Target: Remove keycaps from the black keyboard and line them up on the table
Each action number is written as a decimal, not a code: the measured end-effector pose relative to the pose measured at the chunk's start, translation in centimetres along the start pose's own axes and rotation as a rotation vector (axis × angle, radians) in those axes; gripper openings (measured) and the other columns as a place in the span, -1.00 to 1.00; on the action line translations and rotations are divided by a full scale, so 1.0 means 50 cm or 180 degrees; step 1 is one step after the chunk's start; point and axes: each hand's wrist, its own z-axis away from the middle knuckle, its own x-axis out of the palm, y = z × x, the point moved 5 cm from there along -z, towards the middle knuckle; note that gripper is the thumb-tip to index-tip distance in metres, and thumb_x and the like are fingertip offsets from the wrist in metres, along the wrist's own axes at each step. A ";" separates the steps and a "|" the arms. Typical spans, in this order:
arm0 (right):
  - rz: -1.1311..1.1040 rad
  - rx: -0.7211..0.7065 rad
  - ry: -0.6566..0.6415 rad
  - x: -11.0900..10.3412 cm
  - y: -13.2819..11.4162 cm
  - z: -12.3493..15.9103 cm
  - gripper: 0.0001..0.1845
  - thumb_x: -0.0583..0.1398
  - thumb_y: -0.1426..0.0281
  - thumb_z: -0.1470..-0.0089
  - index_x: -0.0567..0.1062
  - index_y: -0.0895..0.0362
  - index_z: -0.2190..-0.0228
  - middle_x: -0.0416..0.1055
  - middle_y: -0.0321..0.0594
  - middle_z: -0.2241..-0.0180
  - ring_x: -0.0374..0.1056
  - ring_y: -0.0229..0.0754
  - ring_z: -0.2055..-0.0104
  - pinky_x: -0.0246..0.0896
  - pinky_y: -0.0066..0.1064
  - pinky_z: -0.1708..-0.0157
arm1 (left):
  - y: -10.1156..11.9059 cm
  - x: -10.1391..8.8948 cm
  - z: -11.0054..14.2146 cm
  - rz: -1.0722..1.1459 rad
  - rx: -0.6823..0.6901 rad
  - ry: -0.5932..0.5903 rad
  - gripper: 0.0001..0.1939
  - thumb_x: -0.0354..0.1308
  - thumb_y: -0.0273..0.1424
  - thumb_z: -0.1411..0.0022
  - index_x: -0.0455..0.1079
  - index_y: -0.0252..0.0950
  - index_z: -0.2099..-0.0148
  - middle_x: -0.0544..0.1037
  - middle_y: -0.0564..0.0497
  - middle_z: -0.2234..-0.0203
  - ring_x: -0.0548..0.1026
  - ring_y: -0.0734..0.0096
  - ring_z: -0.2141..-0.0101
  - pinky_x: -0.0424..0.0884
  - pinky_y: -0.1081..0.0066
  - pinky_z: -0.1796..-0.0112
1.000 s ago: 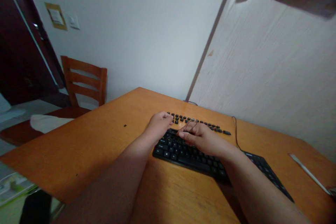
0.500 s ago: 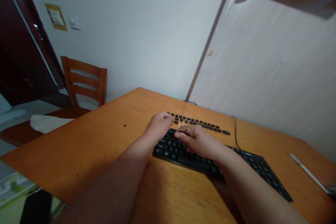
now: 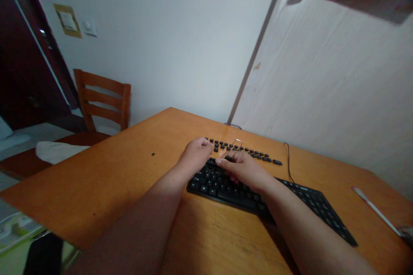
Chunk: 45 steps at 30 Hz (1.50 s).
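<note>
A black keyboard (image 3: pixel 222 194) lies on the wooden table under my hands, with some caps off in its upper left part. Removed keycaps (image 3: pixel 259 155) stand in rows just behind it. My right hand (image 3: pixel 242 166) is closed on a thin wire keycap puller (image 3: pixel 238 140), whose wire ends point up and away over the rows. At the keyboard's upper left corner, my left hand (image 3: pixel 195 154) has its fingers curled together beside the leftmost loose caps. Whatever those fingertips hold, if anything, is hidden.
One small black piece (image 3: pixel 153 154) lies apart on the left of the table (image 3: pixel 129 180). A cable (image 3: pixel 288 161) runs behind the keyboard. A white stick-like tool (image 3: pixel 376 210) lies at the right. A wooden chair (image 3: pixel 103 99) stands beyond the left edge.
My right hand has lifted and turned slightly, so the puller's wires now rise over the keycap rows, away from the keys. My left hand has hardly moved.
</note>
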 end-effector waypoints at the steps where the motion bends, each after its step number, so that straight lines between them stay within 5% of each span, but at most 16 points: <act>1: 0.0010 -0.0043 0.0102 -0.001 0.002 -0.002 -0.62 0.22 0.04 -0.05 0.42 0.13 0.40 0.18 -0.46 0.65 0.08 -0.38 0.66 -0.02 -0.54 0.67 | 0.001 0.000 0.000 -0.0005 0.0001 -0.0014 -0.80 0.06 -0.26 -0.14 0.39 -0.28 0.37 0.51 0.06 0.52 0.40 0.45 0.50 0.25 0.47 0.46; 6: 0.0178 -0.0240 0.0589 0.004 0.009 -0.014 -0.57 0.25 0.01 0.01 0.41 0.14 0.50 0.22 -0.42 0.62 0.08 -0.37 0.59 -0.05 -0.50 0.59 | 0.010 0.006 0.004 -0.0080 0.0028 -0.0139 -0.78 0.06 -0.24 -0.16 0.38 -0.28 0.39 0.50 0.05 0.52 0.41 0.44 0.50 0.25 0.48 0.46; 20: -0.0282 0.0226 0.0895 0.009 0.024 -0.008 -0.83 0.15 0.29 0.00 0.34 0.11 0.53 0.19 -0.43 0.74 0.01 -0.37 0.72 -0.15 -0.51 0.71 | 0.016 0.022 0.014 -0.0334 0.0216 -0.0446 -0.79 0.05 -0.27 -0.16 0.42 -0.29 0.36 0.46 0.05 0.53 0.38 0.41 0.47 0.21 0.47 0.47; 30: -0.0227 -0.0114 0.1242 -0.036 -0.005 -0.003 -0.66 0.14 0.28 -0.02 0.29 0.10 0.71 0.18 -0.36 0.74 0.07 -0.33 0.68 -0.07 -0.45 0.66 | 0.035 0.027 0.023 -0.0143 0.0107 -0.0669 -0.79 0.06 -0.29 -0.15 0.43 -0.30 0.36 0.47 0.05 0.52 0.40 0.42 0.49 0.24 0.46 0.46; 36: -0.0410 -0.0357 0.1499 -0.037 -0.009 -0.001 -0.67 0.18 0.16 -0.07 0.34 0.12 0.57 0.27 -0.35 0.68 0.17 -0.30 0.66 0.05 -0.44 0.62 | 0.053 0.043 0.037 0.0487 -0.0205 -0.1110 -0.81 0.06 -0.40 -0.12 0.44 -0.31 0.23 0.52 0.04 0.42 0.47 0.46 0.45 0.34 0.46 0.37; 45: -0.0863 -0.0611 0.1369 -0.019 -0.018 0.004 -0.64 0.21 0.07 -0.06 0.39 0.12 0.42 0.39 -0.29 0.56 0.33 -0.24 0.57 0.24 -0.43 0.56 | 0.044 0.047 0.033 0.1033 -0.0258 -0.1092 -0.76 0.20 -0.41 -0.06 0.35 -0.33 0.18 0.46 0.08 0.51 0.46 0.48 0.46 0.31 0.49 0.38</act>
